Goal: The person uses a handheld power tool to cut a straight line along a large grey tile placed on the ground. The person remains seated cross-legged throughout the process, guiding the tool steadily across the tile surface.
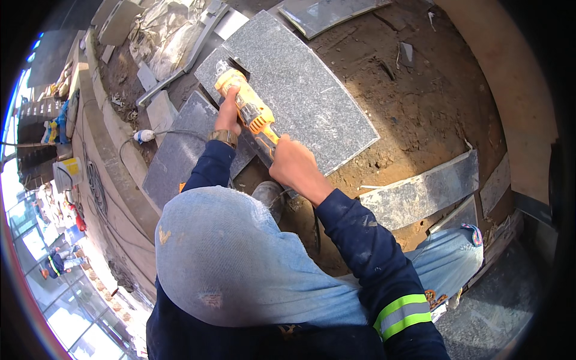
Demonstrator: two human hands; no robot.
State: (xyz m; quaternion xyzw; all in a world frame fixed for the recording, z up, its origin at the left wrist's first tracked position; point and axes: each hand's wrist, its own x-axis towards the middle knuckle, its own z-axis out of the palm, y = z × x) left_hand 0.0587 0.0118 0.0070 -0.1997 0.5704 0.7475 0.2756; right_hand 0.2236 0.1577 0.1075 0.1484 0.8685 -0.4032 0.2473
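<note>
Both my hands grip a yellow and grey angle grinder [258,114]. My left hand [228,113], with a watch at the wrist, is wrapped round the front of its body. Farther back, my right hand [295,165] closes round the rear handle. The grinder's head and dark disc lie over the far left part of a speckled grey stone slab [306,90]. Whether the disc touches the stone I cannot tell. Under my left forearm lies another grey slab [180,153]. My bent knee in pale jeans fills the near middle.
Bare soil [444,96] spreads to the right of the slab. A dusty stone strip [426,189] lies at the right. Another slab piece [327,15] is at the far edge. A cable with a white connector [144,136] crosses at the left. A bucket [68,172] stands beyond the kerb.
</note>
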